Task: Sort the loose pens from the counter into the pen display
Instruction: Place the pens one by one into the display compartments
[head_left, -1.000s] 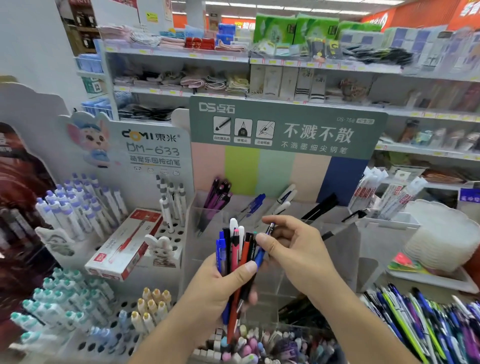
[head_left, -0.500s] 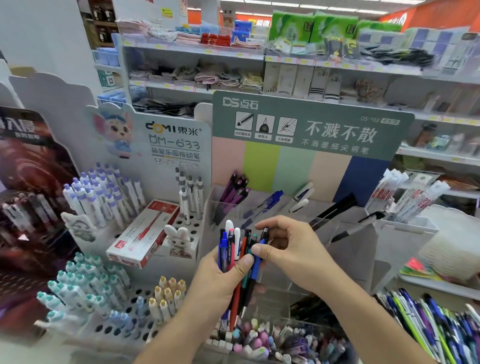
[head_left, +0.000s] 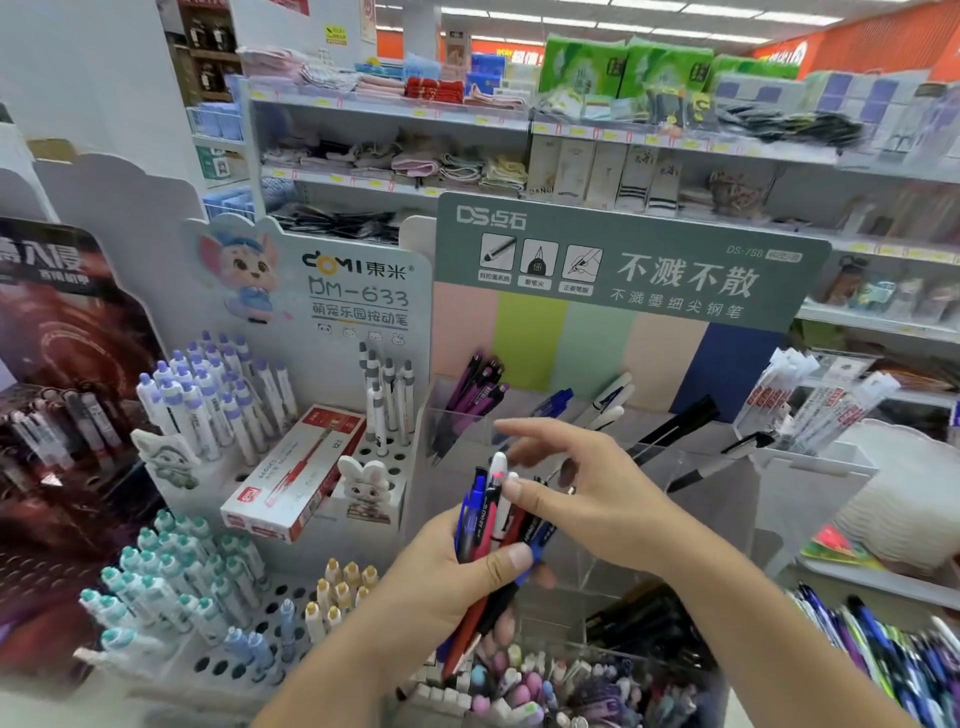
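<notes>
Pens (head_left: 496, 525) first: we've got a mixed bunch of them, blue, white, red and black, standing up out of our left hand (head_left: 457, 571), fingers wrapped round the barrels and the thumb clamped across the front. Tips point down toward the tub of small erasers (head_left: 524, 686) below the wrist.

Our right hand (head_left: 582, 499) sits just beside the bunch, on its right, spread fairly wide. The forefinger reaches out straight above the pen tops, the thumb tip rests against the white pen near the top of the bunch, and the other fingers curl loosely. We can't tell whether it has a pen pinched; nothing is plainly in its grip.

Just beyond both hands stands the pen display (head_left: 613, 431), a clear divided box with a striped backboard. Purple pens (head_left: 475, 395) lean in the compartment beyond the left hand, blue pens (head_left: 553, 402) and white ones in the next, black pens (head_left: 680, 426) out past the right hand.

Left of the left hand we see a red pen box (head_left: 291, 478) lying on a white rack of holes. Off by the right forearm, more loose pens (head_left: 883, 654) lie heaped.
</notes>
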